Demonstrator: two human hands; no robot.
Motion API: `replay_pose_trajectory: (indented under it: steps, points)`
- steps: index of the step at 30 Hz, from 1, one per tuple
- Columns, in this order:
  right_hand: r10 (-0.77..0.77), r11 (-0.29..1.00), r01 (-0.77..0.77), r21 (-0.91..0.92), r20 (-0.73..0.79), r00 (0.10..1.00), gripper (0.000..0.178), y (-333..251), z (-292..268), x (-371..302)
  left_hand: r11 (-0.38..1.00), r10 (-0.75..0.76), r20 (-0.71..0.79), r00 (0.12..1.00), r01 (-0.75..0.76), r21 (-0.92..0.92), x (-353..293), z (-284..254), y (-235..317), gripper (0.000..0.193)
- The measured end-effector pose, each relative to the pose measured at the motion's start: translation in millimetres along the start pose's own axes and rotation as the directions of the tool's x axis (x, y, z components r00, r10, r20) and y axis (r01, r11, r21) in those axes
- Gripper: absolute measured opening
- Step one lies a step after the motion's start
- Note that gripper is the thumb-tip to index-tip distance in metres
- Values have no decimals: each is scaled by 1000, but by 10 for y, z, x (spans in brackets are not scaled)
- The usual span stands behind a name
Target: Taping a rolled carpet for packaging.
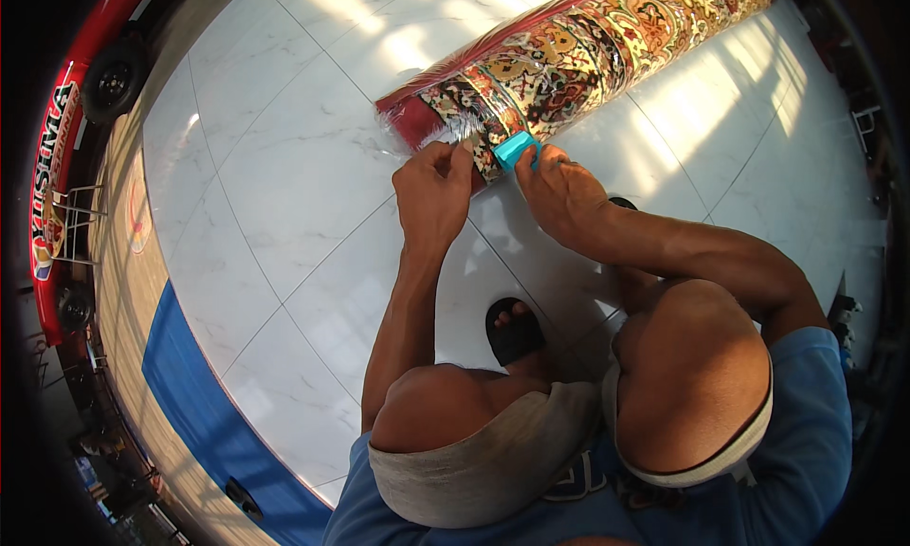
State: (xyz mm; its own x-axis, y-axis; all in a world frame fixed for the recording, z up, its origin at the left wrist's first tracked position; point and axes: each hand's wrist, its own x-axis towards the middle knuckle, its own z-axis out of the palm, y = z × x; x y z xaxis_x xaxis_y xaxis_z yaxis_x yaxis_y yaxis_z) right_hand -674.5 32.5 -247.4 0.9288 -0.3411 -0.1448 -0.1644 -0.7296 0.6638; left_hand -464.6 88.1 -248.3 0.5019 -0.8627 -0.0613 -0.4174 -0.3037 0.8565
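Note:
A rolled carpet (569,58) with a red, black and cream floral pattern lies on the tiled floor, wrapped in clear plastic film (463,126). White fringe (422,136) shows at its near end, by a plain red patch. My left hand (434,193) is closed in a pinch at this end, its fingertips on the crinkled film. Just to the right, my right hand (561,191) grips a small flat-sided turquoise object (516,151) against the carpet's edge. Its exact kind cannot be made out, as my fingers cover part of it.
White marbled tiles (275,195) spread around me, with sunlight patches. My sandaled foot (515,333) is below my hands. A blue mat (204,394) lies at the lower left, beside a wood-look strip. A red vehicle-like body with black wheels (114,79) stands at far left.

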Motion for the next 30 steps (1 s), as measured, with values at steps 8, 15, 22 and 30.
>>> replay_pose_trajectory:
  steps: [8,15,22,30]
  points:
    - [154,940,-152,306,17,988,53,-21,101,-20,533,-320,494,808,585,-612,-277,797,-206,55]
    - [128,908,-161,387,111,986,58,62,2,-1,297,-306,436,846,520,-801,-356,1094,-191,50]
    - [39,559,-257,788,285,958,71,415,-89,28,375,-332,388,860,498,-782,-243,1094,-266,50]
    - [132,145,-433,889,417,899,72,308,172,7,202,-241,520,820,566,-799,-253,1058,-241,31]
